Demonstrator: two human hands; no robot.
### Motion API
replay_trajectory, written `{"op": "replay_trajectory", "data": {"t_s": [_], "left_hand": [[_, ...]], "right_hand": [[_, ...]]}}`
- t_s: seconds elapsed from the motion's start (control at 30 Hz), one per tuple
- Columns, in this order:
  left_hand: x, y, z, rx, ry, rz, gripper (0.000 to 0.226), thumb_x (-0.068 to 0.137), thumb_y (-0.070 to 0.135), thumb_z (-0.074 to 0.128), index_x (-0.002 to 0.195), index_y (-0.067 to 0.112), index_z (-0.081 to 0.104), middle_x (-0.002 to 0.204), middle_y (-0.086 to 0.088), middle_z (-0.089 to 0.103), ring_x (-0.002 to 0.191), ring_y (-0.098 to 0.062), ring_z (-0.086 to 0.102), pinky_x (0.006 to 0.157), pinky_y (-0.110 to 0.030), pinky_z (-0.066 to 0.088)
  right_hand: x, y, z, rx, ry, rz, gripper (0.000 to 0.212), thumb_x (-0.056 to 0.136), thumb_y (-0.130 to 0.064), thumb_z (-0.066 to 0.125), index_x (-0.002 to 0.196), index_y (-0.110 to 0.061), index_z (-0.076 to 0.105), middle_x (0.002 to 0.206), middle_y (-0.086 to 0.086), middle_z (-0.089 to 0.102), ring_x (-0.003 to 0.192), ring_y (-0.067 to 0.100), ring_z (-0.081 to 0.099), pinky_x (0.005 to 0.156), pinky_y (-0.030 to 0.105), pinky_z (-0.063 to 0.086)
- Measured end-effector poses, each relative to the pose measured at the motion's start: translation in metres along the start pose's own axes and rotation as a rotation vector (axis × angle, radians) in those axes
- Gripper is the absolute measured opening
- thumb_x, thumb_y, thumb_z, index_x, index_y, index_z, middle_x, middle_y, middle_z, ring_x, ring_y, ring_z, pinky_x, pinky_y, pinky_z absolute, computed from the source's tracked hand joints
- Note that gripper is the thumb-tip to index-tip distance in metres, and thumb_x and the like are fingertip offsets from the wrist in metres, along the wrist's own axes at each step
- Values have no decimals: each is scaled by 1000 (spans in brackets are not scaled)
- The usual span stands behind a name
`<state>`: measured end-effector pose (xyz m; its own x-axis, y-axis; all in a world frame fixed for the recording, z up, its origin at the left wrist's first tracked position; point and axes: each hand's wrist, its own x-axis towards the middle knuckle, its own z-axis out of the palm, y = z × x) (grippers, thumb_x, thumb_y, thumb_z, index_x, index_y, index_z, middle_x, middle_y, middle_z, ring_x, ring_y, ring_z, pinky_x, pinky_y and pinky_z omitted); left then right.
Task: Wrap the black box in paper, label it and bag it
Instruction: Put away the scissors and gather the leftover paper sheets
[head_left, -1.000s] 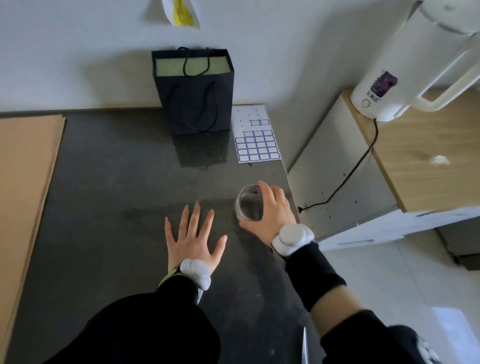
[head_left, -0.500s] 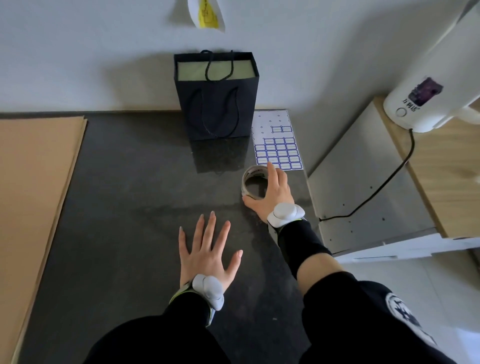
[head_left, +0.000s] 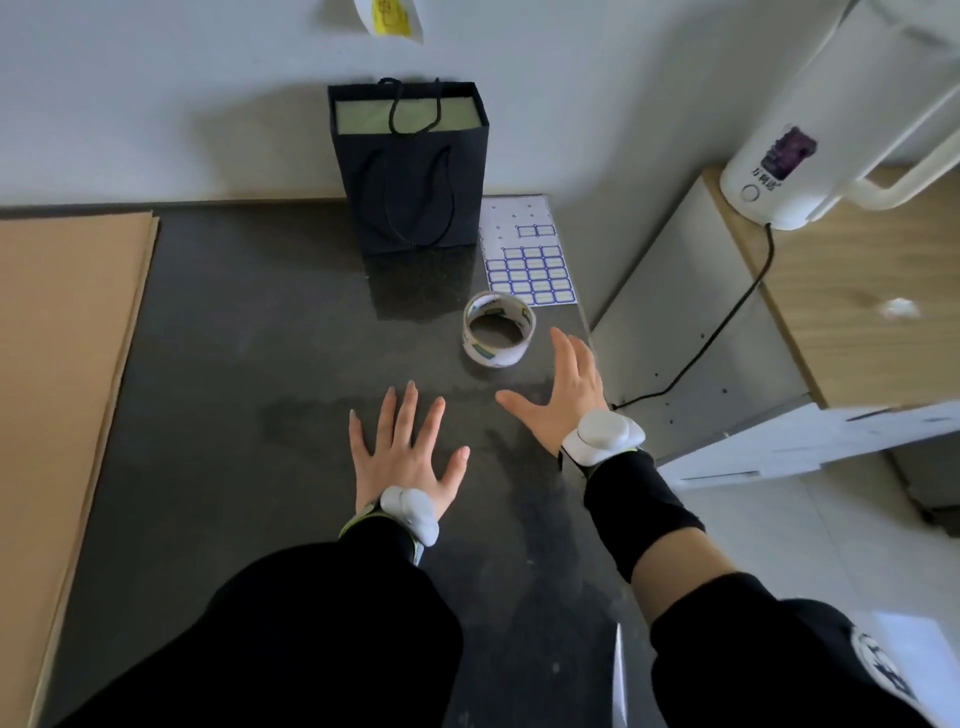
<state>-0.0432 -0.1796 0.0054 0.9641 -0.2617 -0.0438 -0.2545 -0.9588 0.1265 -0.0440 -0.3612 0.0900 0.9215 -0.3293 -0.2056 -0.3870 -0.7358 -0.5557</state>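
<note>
Left grip (head_left: 402, 457) is spread flat, palm down on the dark surface (head_left: 249, 338), fingers fanned out, holding nothing. Right grip (head_left: 563, 395) is spread too, thumb out to the side, empty, near the surface's right edge. Can't tell if it's actually touching down or just hovering. Both wrists have a white band over black sleeves.

Just beyond the right fingertips, not touching them, sits a tape roll (head_left: 498, 330) lying flat. Right behind that is a label sheet (head_left: 530, 254) with blue-bordered stickers, some already peeled off. The black paper bag (head_left: 415, 176) stands upright beside the sheet against the wall, mouth open, rope handles drooping. The black box itself I can't make out in this shot.

Brown paper (head_left: 62, 338) covers the far left of the surface. Off to the right, a white appliance (head_left: 810, 130) sits on a wooden cabinet (head_left: 857, 291), its cord (head_left: 727, 322) trailing down.
</note>
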Motion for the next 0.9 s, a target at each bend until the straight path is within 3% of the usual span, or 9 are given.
{"op": "replay_trajectory", "data": {"t_s": [0.17,0.3,0.37,0.43,0.5,0.57,0.63,0.73,0.9], "left_hand": [[-2,0,-6,13,-64,4,69,87,66,17,149,35,17,159,3,2,146,-18,-5,114,-54,-7],[-3,1,-10,33,-133,27,67,91,64,18,150,34,5,159,3,-8,145,-19,-13,113,-57,-7],[-2,1,-11,55,-180,41,70,90,65,15,150,32,0,158,2,-13,144,-20,-16,113,-58,-8],[0,-2,-13,76,-225,54,76,88,70,13,150,30,-5,157,1,-18,144,-20,-19,112,-58,-9],[-2,-1,-14,101,-258,82,81,85,74,13,150,30,-6,157,0,-20,143,-20,-21,112,-58,-10],[-4,-2,-12,121,-250,89,82,84,75,11,150,29,-6,157,-1,-20,143,-22,-20,112,-59,-9],[-3,-2,-12,137,-259,80,83,83,75,9,150,28,-7,157,-3,-20,144,-23,-19,112,-59,-7],[-5,3,-16,135,-300,62,83,83,75,9,150,28,-8,157,-4,-20,144,-24,-18,113,-59,-7],[-5,4,-19,88,-334,26,82,85,73,20,151,28,2,159,-6,-6,146,-25,-8,114,-58,-4]], "right_hand": [[-60,15,-10,-100,-45,118,63,86,-45,60,138,-17,38,140,4,35,128,25,37,102,32,34],[-110,50,-14,-119,-151,306,33,87,-46,55,106,-20,61,109,1,60,103,23,57,82,26,42],[-137,67,-17,-107,-218,399,27,85,-48,53,80,-21,59,89,-2,65,84,22,61,70,25,43],[-162,81,-19,-111,-257,465,31,86,-47,49,70,-20,54,80,1,66,73,20,60,64,25,43],[-190,92,-18,-166,-286,507,34,89,-46,43,73,-19,55,88,4,69,80,24,61,66,27,43],[-213,94,-12,-281,-325,513,36,93,-47,37,89,-19,59,101,4,66,91,27,61,70,27,42],[-230,90,-7,-392,-363,494,41,93,-53,39,98,-19,62,100,3,64,91,25,61,70,27,44],[-241,87,-3,-380,-407,501,42,87,-58,47,86,-21,64,86,-1,64,79,20,60,65,26,44],[-235,86,-5,-374,-445,491,36,88,-55,50,79,-20,54,92,1,64,81,19,59,67,26,42]]}}
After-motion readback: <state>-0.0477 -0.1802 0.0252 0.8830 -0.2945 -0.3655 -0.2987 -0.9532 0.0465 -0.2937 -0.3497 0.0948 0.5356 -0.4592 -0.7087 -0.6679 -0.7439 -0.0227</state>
